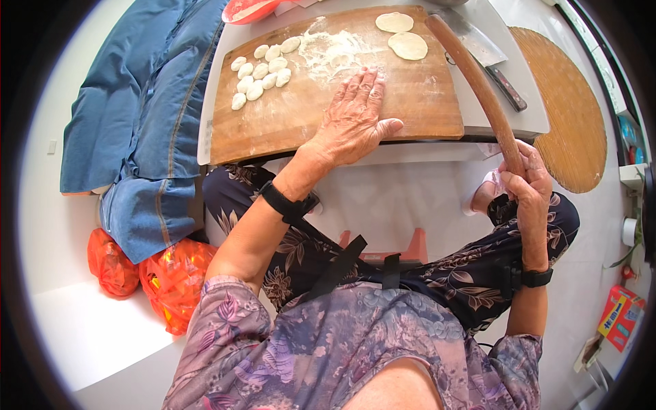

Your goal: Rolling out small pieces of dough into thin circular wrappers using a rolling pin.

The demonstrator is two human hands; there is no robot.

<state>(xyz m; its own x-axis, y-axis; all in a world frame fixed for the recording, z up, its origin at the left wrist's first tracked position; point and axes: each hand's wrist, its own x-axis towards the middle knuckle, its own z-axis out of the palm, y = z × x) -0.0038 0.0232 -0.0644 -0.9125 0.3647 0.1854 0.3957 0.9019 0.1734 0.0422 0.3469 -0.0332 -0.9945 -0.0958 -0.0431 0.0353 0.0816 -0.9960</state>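
My left hand [355, 115] lies palm down on the wooden board [420, 110], fingers stretched out at the edge of a patch of white flour [330, 48]. Whatever may be under the palm is hidden. In my right hand [530, 177] is the near end of a long wooden rolling pin [474, 84]. It is raised at the board's right side, its far end near the back right corner. Several small dough pieces [260, 70] sit in a group on the board's left. Two flattened dough rounds [408, 46] lie at the back right, edges close together.
Right of the board, a cleaver [505, 87] rests on the white table [528, 120]. A red bowl [251, 11] stands at the back left. Beyond the table is a round wooden board [569, 113]. Denim cloth [138, 102] and red plastic bags [177, 279] are on the left.
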